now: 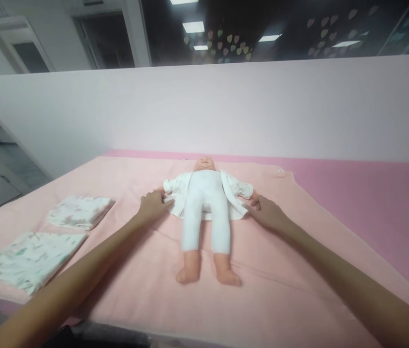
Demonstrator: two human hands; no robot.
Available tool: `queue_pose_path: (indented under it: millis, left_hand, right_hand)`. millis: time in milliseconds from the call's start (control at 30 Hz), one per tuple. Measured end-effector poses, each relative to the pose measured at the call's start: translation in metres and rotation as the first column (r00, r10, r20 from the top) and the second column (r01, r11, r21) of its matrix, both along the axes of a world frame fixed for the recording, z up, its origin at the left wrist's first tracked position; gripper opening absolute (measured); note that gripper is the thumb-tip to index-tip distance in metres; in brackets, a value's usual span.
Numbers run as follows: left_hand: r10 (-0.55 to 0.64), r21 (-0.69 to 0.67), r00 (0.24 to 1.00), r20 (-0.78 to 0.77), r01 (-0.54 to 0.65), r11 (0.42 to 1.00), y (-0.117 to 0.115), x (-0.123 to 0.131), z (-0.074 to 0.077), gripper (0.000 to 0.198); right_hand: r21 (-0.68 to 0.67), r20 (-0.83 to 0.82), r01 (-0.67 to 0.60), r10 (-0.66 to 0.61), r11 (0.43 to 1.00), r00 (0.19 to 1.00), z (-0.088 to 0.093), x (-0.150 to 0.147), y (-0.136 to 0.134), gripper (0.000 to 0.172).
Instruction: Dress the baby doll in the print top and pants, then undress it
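A baby doll lies on its back, feet toward me, its white-clothed body and legs showing and its feet bare. Over its arms is a white baby jacket, spread open at the front with both sleeves on. My left hand is closed on the jacket's edge at the left, beside the doll's hand. At the right, my right hand pinches the opposite front edge, close to the doll's other hand. My fingertips are partly hidden by the cloth and my knuckles.
Two folded printed cloths lie at the left, a farther one and a nearer one. A pink blanket covers much of the pink table surface. Behind it stands a low white wall with dark glass above.
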State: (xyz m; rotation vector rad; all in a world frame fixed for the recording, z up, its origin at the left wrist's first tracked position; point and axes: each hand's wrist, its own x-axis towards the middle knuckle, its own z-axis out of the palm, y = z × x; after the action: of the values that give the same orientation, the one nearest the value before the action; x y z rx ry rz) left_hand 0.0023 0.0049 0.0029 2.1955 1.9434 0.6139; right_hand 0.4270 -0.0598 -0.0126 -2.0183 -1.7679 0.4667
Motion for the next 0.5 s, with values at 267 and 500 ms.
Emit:
queue_pose_path:
  millis: [267, 500]
  left_hand:
    - [-0.069, -0.04, 0.944, 0.322, 0.086, 0.996, -0.016, 0.005, 0.002, 0.042]
    - [-0.066, 0.107, 0.883, 0.465, 0.018, 0.994, -0.033, -0.003, 0.003, 0.036]
  right_hand:
    - [0.025, -0.058, -0.131, 0.133, 0.991, 0.989, -0.001, -0.035, -0.01, 0.051]
    - [-0.017, -0.16, -0.149, 0.144, 0.989, 0.977, 0.003, -0.042, -0.021, 0.058]
